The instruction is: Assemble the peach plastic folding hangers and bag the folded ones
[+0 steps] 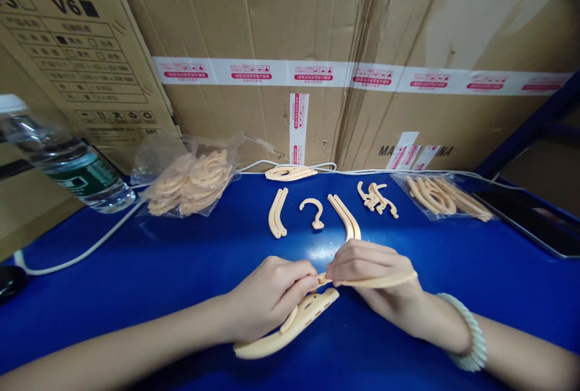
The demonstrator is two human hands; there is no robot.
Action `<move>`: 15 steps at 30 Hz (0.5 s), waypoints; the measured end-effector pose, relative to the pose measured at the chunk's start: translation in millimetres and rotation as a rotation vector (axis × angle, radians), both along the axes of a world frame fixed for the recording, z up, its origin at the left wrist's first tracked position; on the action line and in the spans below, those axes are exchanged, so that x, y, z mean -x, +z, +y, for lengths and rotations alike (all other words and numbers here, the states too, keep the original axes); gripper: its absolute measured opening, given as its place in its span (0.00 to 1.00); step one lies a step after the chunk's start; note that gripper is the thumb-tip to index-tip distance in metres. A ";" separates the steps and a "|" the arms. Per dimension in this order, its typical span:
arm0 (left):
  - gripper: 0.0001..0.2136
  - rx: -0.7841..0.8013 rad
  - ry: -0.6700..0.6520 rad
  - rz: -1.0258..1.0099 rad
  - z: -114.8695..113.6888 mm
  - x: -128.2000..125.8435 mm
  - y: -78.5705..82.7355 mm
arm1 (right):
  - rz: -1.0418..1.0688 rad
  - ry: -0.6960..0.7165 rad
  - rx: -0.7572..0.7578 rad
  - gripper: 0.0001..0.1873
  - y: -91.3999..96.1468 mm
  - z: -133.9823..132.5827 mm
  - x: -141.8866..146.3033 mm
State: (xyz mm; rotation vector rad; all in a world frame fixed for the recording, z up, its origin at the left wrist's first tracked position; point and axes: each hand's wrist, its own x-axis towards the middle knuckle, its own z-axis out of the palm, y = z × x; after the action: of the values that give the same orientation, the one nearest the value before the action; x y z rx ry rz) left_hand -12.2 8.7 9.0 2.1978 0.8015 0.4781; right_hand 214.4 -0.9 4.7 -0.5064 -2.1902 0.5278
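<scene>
Near the front of the blue table, my left hand point(283, 288) is closed in a pinch on a beige plastic hanger piece point(322, 280). My right hand point(376, 267) grips a long curved hanger arm point(385, 281), its end meeting that piece between my fingertips. Below my left hand is a wider slotted hanger arm point(290, 327); whether the hand also holds it or it rests on the table I cannot tell. Just beyond my hands lie a hanger hook point(316, 213), a pair of curved arms point(278, 213) and another pair point(345, 217), partly covered by my right hand.
Several small hooks point(377, 199) lie at right, beside a bag of hanger parts point(448, 197) and a dark phone or tablet point(530, 222). Left are a fuller bag point(190, 182), a water bottle point(77, 161) and a white cable point(86, 253). Cardboard boxes point(254, 119) wall the back.
</scene>
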 end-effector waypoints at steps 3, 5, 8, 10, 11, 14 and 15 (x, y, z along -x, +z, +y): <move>0.16 -0.074 -0.021 -0.004 -0.6 0.2 -2.5 | -0.109 0.007 -0.234 0.18 4.9 -1.5 -0.3; 0.16 -0.090 -0.027 -0.017 -1.3 0.2 -3.0 | -0.164 -0.031 -0.368 0.16 5.3 -1.0 -0.1; 0.16 -0.102 -0.038 -0.018 -2.5 0.3 -1.9 | -0.181 -0.050 -0.537 0.08 1.8 2.2 -0.4; 0.16 -0.111 -0.043 -0.005 -3.2 0.4 -1.1 | -0.187 -0.029 -0.594 0.07 1.1 3.7 -1.4; 0.16 -0.115 -0.044 -0.002 -3.5 0.4 -0.9 | -0.186 -0.025 -0.611 0.07 2.5 3.5 -2.1; 0.17 -0.074 -0.041 -0.018 -3.1 1.2 -1.2 | -0.253 0.005 -0.635 0.11 13.8 -1.6 -4.2; 0.17 -0.038 -0.039 -0.026 -2.6 1.7 -1.5 | -0.291 0.026 -0.636 0.13 18.6 -3.7 -5.1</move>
State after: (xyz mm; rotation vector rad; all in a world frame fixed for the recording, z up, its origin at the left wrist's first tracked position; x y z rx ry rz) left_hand -13.9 6.1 7.5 2.2329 0.7402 0.5056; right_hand 219.5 -4.5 23.3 -0.2134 -2.4766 -0.2569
